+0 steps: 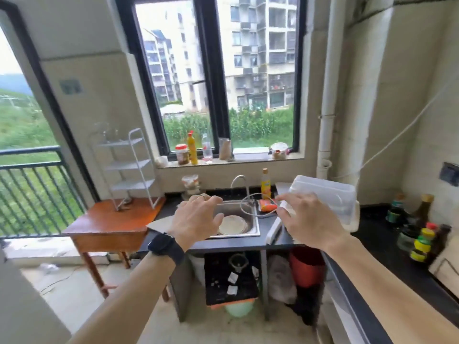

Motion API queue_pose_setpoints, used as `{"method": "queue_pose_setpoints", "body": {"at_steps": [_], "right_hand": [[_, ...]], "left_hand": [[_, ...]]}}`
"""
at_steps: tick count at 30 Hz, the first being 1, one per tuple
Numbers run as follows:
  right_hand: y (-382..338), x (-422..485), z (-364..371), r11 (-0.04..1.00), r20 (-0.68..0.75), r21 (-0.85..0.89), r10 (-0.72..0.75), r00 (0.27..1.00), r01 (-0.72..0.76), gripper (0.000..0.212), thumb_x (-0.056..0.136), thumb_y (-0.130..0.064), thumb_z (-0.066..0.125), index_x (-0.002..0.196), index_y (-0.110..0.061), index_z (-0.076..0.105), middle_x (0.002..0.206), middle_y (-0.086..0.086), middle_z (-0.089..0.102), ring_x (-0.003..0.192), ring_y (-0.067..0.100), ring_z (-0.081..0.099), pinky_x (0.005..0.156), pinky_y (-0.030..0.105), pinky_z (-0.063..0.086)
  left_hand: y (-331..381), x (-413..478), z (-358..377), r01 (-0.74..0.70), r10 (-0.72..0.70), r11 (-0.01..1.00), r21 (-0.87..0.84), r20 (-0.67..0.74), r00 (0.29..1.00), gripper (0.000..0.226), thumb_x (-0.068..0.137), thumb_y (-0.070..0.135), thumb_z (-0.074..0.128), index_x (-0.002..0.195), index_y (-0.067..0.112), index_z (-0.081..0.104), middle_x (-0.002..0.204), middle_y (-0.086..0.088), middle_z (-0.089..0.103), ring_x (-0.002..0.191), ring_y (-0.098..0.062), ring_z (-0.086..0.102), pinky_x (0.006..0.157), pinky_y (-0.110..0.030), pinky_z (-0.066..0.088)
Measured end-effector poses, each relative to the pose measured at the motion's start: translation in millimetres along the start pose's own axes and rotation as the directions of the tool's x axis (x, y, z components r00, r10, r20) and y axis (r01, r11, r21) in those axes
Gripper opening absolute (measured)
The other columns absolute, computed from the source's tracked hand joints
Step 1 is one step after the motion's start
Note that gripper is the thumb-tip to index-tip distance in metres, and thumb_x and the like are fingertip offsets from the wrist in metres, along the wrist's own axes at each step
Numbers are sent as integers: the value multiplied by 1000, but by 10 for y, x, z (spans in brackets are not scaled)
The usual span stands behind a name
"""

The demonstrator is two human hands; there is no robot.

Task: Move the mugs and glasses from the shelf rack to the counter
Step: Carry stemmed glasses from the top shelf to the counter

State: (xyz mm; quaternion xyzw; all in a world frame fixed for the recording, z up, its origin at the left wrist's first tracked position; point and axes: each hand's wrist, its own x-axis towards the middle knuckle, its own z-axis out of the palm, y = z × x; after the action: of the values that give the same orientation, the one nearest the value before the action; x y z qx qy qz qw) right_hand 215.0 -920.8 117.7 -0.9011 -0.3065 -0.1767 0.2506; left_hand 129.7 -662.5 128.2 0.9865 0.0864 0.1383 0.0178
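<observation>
White rack (129, 167) stands far left on wood table (111, 219), glasses (105, 131) faint on its top tier. Left grip (196, 217) & right grip (308, 219) hover over sink (255, 219), fingers apart, empty, well short of rack. Best imo: step left, wrap one glass round its body, keep it upright, set on dark surface (372, 234) near right.

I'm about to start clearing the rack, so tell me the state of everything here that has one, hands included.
Left hand: open, holding nothing.
Right hand: open, holding nothing.
Shelf rack: upright on the wooden table.
Glasses: on the rack's top tier, untouched; too blurred to count.
Sink: holds stacked plates.
Yellow bottle: upright and capped, beside the faucet.
</observation>
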Motion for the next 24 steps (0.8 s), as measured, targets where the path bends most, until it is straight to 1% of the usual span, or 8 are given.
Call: {"method": "queue_pose_setpoints", "body": {"at_steps": [3, 5, 8, 12, 16, 20, 22, 24], "right_hand": [[-836, 465, 311, 993, 3, 55, -106, 994, 106, 34, 97, -40, 53, 128, -34, 64, 132, -11, 66, 128, 19, 50, 103, 39, 43], [-1390, 721, 577, 982, -1, 82, -170, 985, 169, 34, 97, -41, 52, 129, -33, 64, 133, -10, 66, 129, 20, 50, 105, 39, 42], [-2165, 997, 1041, 966, 29, 133, -225, 974, 220, 39, 98, -42, 50, 134, -31, 60, 138, -9, 63, 132, 20, 48, 108, 41, 42], [-3029, 1291, 1619, 944, 60, 195, -281, 958, 265, 42, 98, -43, 49, 137, -30, 58, 141, -6, 61, 134, 19, 46, 110, 41, 41], [-3652, 1604, 2029, 926, 78, 229, -324, 943, 299, 34, 98, -43, 50, 128, -33, 61, 133, -9, 64, 130, 18, 49, 106, 40, 43], [-4073, 2047, 2350, 921, 88, 195, -358, 930, 337, 37, 99, -43, 50, 133, -31, 59, 132, -10, 65, 132, 16, 49, 99, 39, 43], [-4225, 2303, 2508, 919, 87, 175, -371, 925, 352, 37, 99, -43, 49, 132, -31, 59, 132, -10, 66, 131, 15, 49, 95, 39, 43], [-4345, 2567, 2692, 911, 74, 182, -388, 919, 370, 37, 99, -42, 49, 131, -30, 61, 133, -8, 66, 131, 16, 51, 95, 40, 46]], "left_hand": [[-898, -218, -358, 110, -108, 993, 47, -44, 993, 48, 95, 49, 48, 140, 34, 49, 133, 0, 60, 121, -24, 54, 97, -42, 46], [-1468, -365, -537, 166, -162, 984, 60, -71, 984, 48, 95, 49, 49, 140, 34, 49, 130, -1, 62, 116, -25, 57, 96, -43, 49], [-2289, -550, -722, 231, -227, 972, 48, -82, 970, 46, 95, 50, 49, 139, 36, 50, 125, -1, 65, 113, -23, 59, 95, -43, 50], [-3212, -699, -856, 303, -299, 953, 19, -112, 948, 48, 96, 49, 48, 142, 36, 48, 127, -3, 63, 111, -24, 60, 93, -44, 52], [-3924, -706, -911, 336, -329, 941, 34, -126, 936, 48, 96, 49, 48, 141, 34, 49, 128, -2, 63, 117, -23, 57, 99, -43, 47], [-4556, -541, -907, 366, -360, 930, 34, -116, 926, 48, 95, 51, 47, 140, 34, 48, 129, -2, 63, 120, -22, 55, 102, -44, 45], [-4842, -396, -871, 370, -364, 928, 40, -102, 926, 48, 95, 52, 47, 140, 33, 48, 131, -1, 61, 121, -22, 54, 101, -43, 45], [-5128, -208, -828, 376, -370, 925, 45, -112, 922, 48, 95, 51, 46, 140, 34, 48, 134, 0, 60, 122, -21, 54, 100, -43, 44]]}}
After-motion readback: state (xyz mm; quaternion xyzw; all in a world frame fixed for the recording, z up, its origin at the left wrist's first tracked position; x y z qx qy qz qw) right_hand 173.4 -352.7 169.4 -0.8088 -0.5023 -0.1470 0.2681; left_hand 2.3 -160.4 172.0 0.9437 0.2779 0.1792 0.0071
